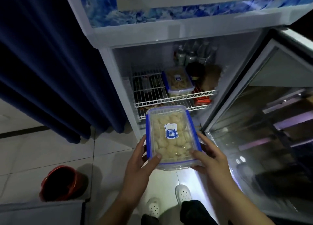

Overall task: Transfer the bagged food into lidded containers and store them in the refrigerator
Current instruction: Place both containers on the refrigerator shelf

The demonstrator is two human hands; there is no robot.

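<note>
- Far centre: refrigerator [177, 36], door [264, 123] swung open at right.
- Near centre, before the opening: blue-rimmed container [171, 136] of pale food, lid on.
- Left hand [140, 158], right hand [210, 158]: each grip holding its near corners.
- Second container [177, 82] on the far wire shelf [149, 96].

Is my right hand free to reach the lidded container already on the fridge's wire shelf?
Probably not yet: the right hand and left hand both grip the filled container. The path looks free: the refrigerator door stands open and the shelved container sits at the front of the wire shelf.
</note>
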